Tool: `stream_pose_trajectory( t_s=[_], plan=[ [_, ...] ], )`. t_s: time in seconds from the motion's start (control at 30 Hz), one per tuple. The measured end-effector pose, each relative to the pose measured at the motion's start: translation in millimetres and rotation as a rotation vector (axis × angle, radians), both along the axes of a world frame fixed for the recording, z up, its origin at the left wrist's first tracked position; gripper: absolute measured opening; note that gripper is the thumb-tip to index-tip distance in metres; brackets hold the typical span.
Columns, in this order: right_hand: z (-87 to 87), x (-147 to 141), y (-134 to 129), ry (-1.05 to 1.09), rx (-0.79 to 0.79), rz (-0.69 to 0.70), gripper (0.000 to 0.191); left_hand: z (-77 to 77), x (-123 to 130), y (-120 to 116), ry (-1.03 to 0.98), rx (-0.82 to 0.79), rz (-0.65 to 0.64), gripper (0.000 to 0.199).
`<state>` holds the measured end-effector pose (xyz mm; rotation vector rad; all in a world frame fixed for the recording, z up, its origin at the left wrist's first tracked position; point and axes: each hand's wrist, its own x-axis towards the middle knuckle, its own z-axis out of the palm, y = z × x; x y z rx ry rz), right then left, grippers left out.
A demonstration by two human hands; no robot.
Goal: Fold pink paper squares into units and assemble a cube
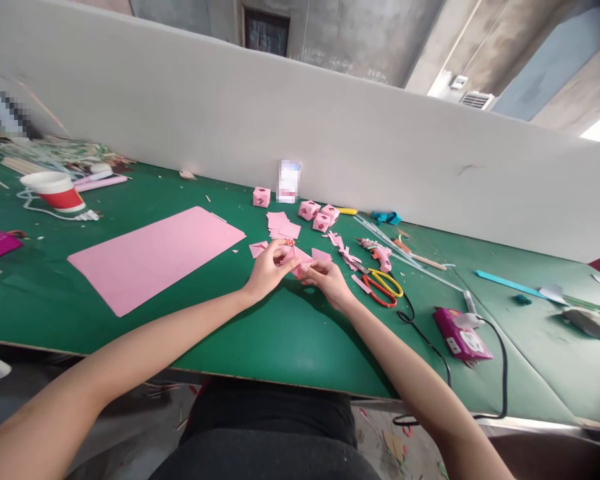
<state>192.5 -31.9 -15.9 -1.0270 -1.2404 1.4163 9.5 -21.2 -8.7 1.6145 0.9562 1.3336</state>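
Pink paper piece, viewed remotely: I find it directly between the hands, right of the left hand and left of the right hand. Both pinch it, neither clearly nearer; fingers mask its long axis, which I cannot tell. Scissors lie farther right.
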Motion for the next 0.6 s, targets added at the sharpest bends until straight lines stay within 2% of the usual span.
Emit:
stream_pose_trajectory(
  t_s=[0.37,0.6],
  plan=[
    [0.3,2.4,0.7,-0.042,0.039,-0.03,0.042,-0.3,0.9,-1.8,-0.105,-0.117,-0.083,0.049],
    [2.2,1.6,0.2,-0.066,0.033,-0.043,0.045,-1.5,1.0,-1.1,-0.074,-0.112,-0.096,0.048]
  ],
)
